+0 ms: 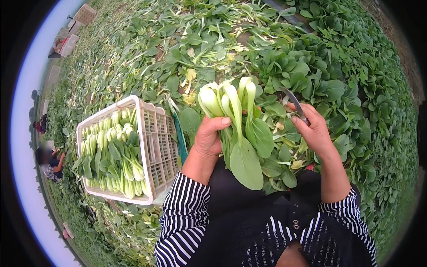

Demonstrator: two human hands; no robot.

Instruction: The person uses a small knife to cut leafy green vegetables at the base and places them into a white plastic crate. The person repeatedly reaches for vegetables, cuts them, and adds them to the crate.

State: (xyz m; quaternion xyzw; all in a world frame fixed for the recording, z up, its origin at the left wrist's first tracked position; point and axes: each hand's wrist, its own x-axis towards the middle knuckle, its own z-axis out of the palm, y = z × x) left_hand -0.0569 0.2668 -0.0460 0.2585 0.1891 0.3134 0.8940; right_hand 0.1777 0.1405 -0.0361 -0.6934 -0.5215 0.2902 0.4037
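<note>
My left hand [211, 133] grips a bunch of bok choy [230, 103], its pale stem bases up and its broad green leaves hanging towards my lap. The thumb lies across the stems, while most of the fingers are hidden behind them. To the right, my right hand [312, 125] is closed around the handle of a small curved knife [294, 100]. The blade points up and to the left, apart from the bunch. Left of my left arm stands a white plastic crate [146, 150], with rows of bok choy heads [110, 143] packed inside.
Uncut bok choy plants [320, 76] grow densely along the right. Cut leaves [140, 63] litter the ground ahead. A person [50, 163] crouches at the far left, and more crates [85, 15] stand at the upper left. Green-blue sheeting [180, 137] lies beside the crate.
</note>
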